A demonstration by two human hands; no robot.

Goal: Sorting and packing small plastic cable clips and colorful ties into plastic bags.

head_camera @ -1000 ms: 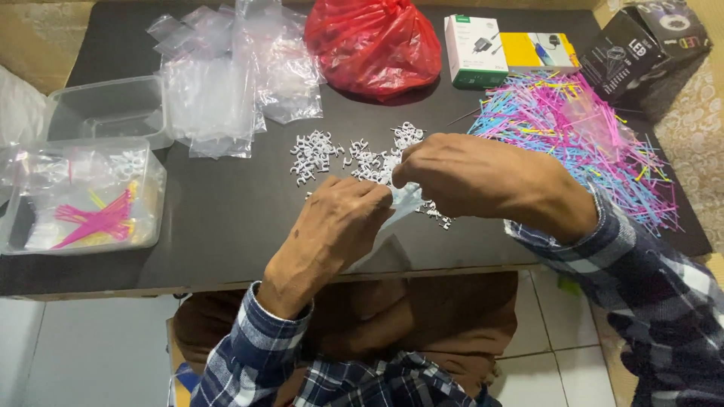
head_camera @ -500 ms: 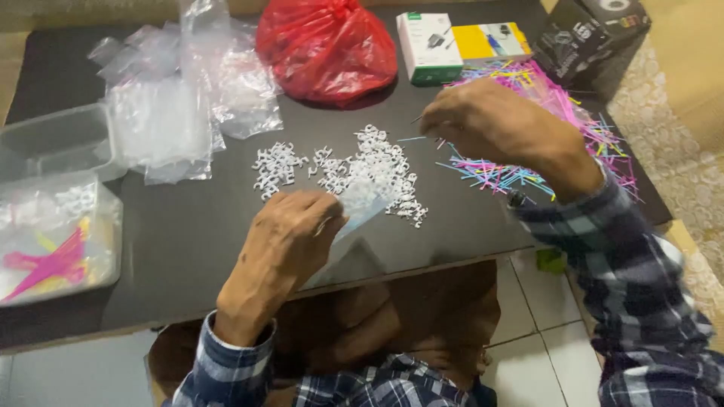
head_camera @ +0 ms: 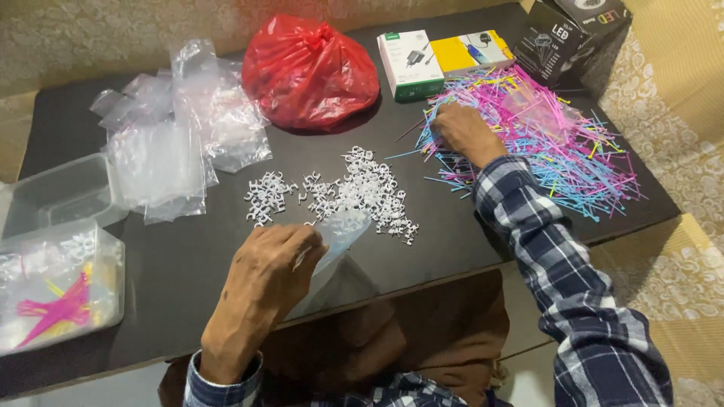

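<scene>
**Picking sticks while holding a small bag**

The left hand (head_camera: 275, 260) is sitting low in the frame, left of centre, with its fingers curled shut on a small clear bag (head_camera: 337, 235) whose open end is pointing toward the white clips (head_camera: 354, 192) heaped mid-table. The right hand (head_camera: 464, 130) is reaching to the upper right and pressing down into the near edge of the coloured sticks (head_camera: 539, 128); its fingertips are buried among them, so I cannot tell whether they are pinching anything. To do this well, I judge the bag's mouth should be kept gaping and steady while only a few sticks are being lifted free of the tangle.

Along the top edge, a red bag (head_camera: 308, 71) is bulging left of centre, a white box (head_camera: 409, 64) and a flat yellow box (head_camera: 473, 50) are lying beside it, and a black box (head_camera: 573, 38) is standing in the upper right corner.
</scene>
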